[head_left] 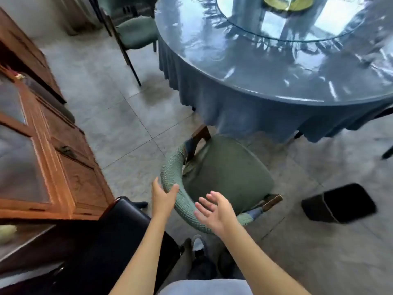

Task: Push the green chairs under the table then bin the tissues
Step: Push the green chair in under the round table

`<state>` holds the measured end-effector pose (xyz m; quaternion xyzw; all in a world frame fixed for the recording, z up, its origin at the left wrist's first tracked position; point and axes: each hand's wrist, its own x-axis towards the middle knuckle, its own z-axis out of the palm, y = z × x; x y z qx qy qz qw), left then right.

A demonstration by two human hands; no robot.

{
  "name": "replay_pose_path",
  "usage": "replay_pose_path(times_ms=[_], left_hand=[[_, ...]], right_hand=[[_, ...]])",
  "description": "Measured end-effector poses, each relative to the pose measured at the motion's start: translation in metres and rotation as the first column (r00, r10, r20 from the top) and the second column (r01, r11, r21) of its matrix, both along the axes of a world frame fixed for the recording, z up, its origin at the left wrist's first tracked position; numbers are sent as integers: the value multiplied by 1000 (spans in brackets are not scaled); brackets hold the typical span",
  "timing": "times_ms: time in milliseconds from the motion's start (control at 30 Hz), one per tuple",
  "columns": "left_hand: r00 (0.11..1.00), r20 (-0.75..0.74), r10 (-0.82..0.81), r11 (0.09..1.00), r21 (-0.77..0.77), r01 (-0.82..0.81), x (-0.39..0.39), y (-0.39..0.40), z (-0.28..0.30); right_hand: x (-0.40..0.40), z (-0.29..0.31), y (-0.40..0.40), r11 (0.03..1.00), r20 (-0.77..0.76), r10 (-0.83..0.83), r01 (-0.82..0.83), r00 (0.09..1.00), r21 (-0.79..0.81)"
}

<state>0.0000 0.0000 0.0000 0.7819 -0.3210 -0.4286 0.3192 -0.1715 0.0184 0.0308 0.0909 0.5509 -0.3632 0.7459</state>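
Note:
A green chair with a curved, knitted-covered backrest stands in front of me, pulled out from the round table with its blue cloth. My left hand is open, its fingers touching the left part of the backrest. My right hand is open, fingers spread, just over the backrest's near curve. A second green chair stands at the table's far left, its seat partly under the edge. No tissues are visible.
A black bin sits on the tiled floor to the right of the chair. A wooden cabinet with glass doors runs along the left. A black chair stands close at my left. A glass turntable tops the table.

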Motion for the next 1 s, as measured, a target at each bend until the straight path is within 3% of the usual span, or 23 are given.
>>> replay_pose_path(times_ms=[100, 333, 600, 1000], left_hand=[[989, -135, 54, 997, 58, -46, -2, -1, -13], [966, -239, 94, 973, 228, -39, 4, 2, -40], [949, -300, 92, 951, 309, 6, 13, -13, -44], [952, -300, 66, 954, 299, 28, 11, -18, -43]], right_hand=[[14, -18, 27, 978, 57, -79, 66, 995, 198], [31, -57, 55, 899, -95, -234, 253, 967, 357], [31, -74, 53, 826, -68, -495, 494, 866, 271], [27, -80, 58, 880, -109, -441, 453, 891, 144]])
